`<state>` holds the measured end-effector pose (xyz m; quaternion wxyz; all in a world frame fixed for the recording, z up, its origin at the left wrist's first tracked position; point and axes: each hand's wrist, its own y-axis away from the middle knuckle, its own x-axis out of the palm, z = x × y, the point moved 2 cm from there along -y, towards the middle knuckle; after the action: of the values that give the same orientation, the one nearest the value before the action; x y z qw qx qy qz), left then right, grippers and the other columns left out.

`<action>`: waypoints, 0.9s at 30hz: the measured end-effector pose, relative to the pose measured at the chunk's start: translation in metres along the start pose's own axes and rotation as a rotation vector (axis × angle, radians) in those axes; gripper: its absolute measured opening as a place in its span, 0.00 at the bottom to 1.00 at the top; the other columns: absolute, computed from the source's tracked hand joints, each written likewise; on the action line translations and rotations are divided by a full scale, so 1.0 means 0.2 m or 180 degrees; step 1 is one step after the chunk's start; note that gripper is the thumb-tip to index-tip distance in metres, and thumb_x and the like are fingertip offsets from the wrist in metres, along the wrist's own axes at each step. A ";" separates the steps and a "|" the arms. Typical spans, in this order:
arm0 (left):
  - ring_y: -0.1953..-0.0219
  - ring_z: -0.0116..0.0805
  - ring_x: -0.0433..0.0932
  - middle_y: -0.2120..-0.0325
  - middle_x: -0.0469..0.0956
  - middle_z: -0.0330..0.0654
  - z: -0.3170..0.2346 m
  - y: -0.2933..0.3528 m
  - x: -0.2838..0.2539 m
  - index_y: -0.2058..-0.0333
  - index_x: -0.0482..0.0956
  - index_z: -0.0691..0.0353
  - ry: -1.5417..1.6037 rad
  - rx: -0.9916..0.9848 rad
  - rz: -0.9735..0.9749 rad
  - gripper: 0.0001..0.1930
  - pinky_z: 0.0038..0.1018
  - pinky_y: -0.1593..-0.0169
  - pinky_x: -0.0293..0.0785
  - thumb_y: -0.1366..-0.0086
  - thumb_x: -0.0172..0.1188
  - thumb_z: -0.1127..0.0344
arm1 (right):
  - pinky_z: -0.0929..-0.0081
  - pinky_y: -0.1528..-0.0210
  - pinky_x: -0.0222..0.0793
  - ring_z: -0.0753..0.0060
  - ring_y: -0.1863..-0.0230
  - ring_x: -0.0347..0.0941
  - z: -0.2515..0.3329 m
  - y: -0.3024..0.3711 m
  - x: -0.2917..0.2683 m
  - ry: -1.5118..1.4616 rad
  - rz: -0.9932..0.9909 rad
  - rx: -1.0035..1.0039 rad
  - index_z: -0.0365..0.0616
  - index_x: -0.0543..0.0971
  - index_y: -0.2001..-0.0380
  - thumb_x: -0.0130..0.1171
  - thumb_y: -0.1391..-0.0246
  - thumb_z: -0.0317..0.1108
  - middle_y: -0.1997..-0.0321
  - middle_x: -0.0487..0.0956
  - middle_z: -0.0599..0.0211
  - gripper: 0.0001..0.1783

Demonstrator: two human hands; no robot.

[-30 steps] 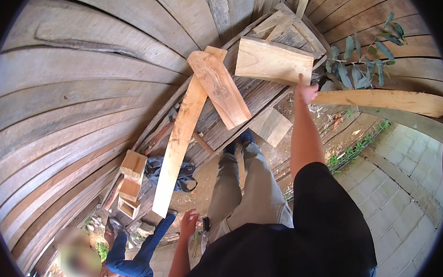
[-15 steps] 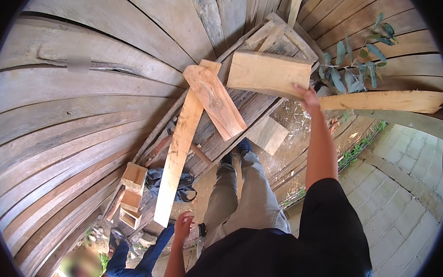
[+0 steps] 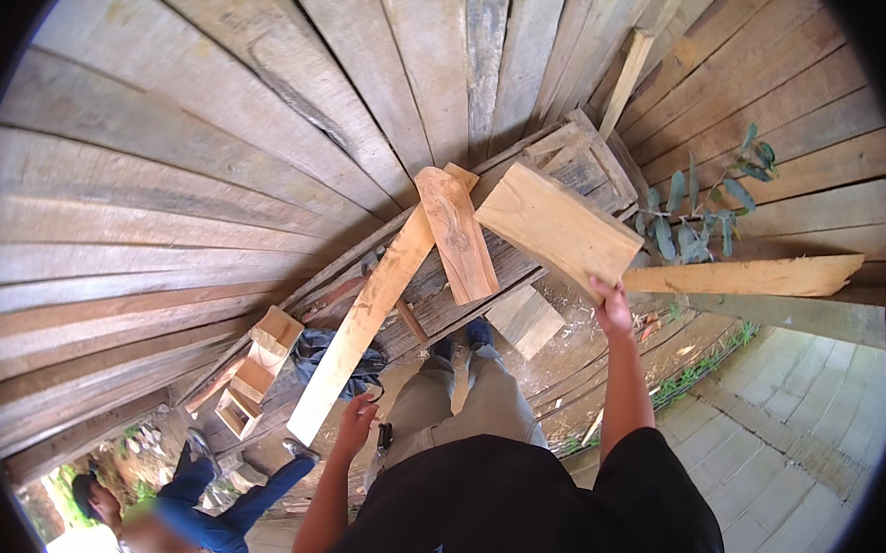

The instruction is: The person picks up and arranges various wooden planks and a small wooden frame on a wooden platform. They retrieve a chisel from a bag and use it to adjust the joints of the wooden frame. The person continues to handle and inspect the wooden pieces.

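My right hand grips the near right corner of a thick pale board, held tilted over the right part of a rough wooden bench. My left hand hangs low beside my hip with loosely curled fingers apart and nothing in them. Closest to it is the near end of a long narrow plank that slants across the bench. A shorter reddish board with a knot rests on the plank's far end. A wooden tool handle sticks out beside the plank.
Wooden boxes and a black bag sit at the bench's left. A square board lies on the ground. Plank walls enclose the far side; a leafy branch hangs right. Another person is at lower left.
The board in my right hand has turned, its right end swinging nearer me. My view has shifted, so the scene looks rotated. My left hand stays low and empty.
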<state>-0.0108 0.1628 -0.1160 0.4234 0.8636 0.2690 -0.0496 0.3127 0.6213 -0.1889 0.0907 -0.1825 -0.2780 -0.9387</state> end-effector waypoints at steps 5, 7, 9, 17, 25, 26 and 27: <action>0.61 0.28 0.76 0.62 0.77 0.42 0.00 0.01 0.03 0.49 0.72 0.62 0.0198 0.0511 -0.0233 0.17 0.24 0.63 0.73 0.33 0.54 0.61 | 0.66 0.44 0.66 0.65 0.47 0.70 0.10 0.23 0.05 0.0139 -0.0028 0.0609 0.40 0.71 0.47 0.65 0.54 0.28 0.50 0.76 0.64 0.29; 0.59 0.31 0.75 0.59 0.75 0.43 -0.08 0.03 0.02 0.47 0.70 0.63 0.0119 0.0521 -0.0347 0.23 0.29 0.60 0.73 0.32 0.49 0.52 | 0.63 0.47 0.70 0.64 0.48 0.72 0.07 0.28 0.03 0.0391 0.0399 0.0431 0.41 0.72 0.47 0.63 0.53 0.31 0.51 0.77 0.64 0.27; 0.63 0.31 0.76 0.61 0.76 0.43 -0.10 0.04 0.00 0.48 0.70 0.63 0.0451 0.0393 -0.0366 0.22 0.28 0.61 0.73 0.30 0.47 0.52 | 0.63 0.49 0.72 0.64 0.50 0.74 0.04 0.27 0.19 0.0247 0.0990 0.0448 0.38 0.72 0.48 0.63 0.53 0.32 0.52 0.77 0.62 0.27; 0.68 0.31 0.79 0.63 0.80 0.44 0.25 0.27 -0.03 0.50 0.73 0.63 0.1265 0.0080 -0.1272 0.20 0.27 0.63 0.75 0.30 0.48 0.54 | 0.62 0.45 0.69 0.63 0.48 0.72 -0.17 0.38 1.08 0.0519 0.2332 0.1772 0.38 0.72 0.49 0.61 0.52 0.29 0.51 0.76 0.62 0.25; 0.70 0.33 0.81 0.66 0.81 0.46 0.70 0.64 -0.28 0.49 0.72 0.62 0.0888 -0.0415 -0.2245 0.20 0.29 0.64 0.75 0.36 0.56 0.58 | 0.62 0.48 0.71 0.63 0.48 0.72 -0.73 0.83 1.72 0.1105 0.3081 0.2348 0.41 0.68 0.45 0.58 0.50 0.24 0.49 0.74 0.62 0.26; 0.71 0.34 0.81 0.67 0.81 0.47 0.86 0.64 -0.30 0.49 0.71 0.62 0.0903 -0.0551 -0.2423 0.21 0.30 0.64 0.76 0.37 0.57 0.58 | 0.63 0.48 0.71 0.63 0.48 0.72 -0.80 0.91 1.77 0.1122 0.3034 0.2381 0.41 0.68 0.45 0.59 0.50 0.24 0.49 0.74 0.62 0.27; 0.71 0.35 0.82 0.68 0.81 0.48 0.96 0.63 -0.35 0.48 0.71 0.61 0.0924 -0.0662 -0.2580 0.22 0.31 0.64 0.76 0.37 0.58 0.57 | 0.63 0.48 0.71 0.63 0.48 0.72 -0.85 1.00 1.80 0.1147 0.2974 0.2382 0.42 0.67 0.45 0.59 0.50 0.24 0.48 0.74 0.62 0.27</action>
<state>0.0217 -0.0753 -0.1273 0.4122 0.6392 0.6463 -0.0625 -0.0128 0.3354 -0.0824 0.5949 -0.0795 -0.4591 -0.6550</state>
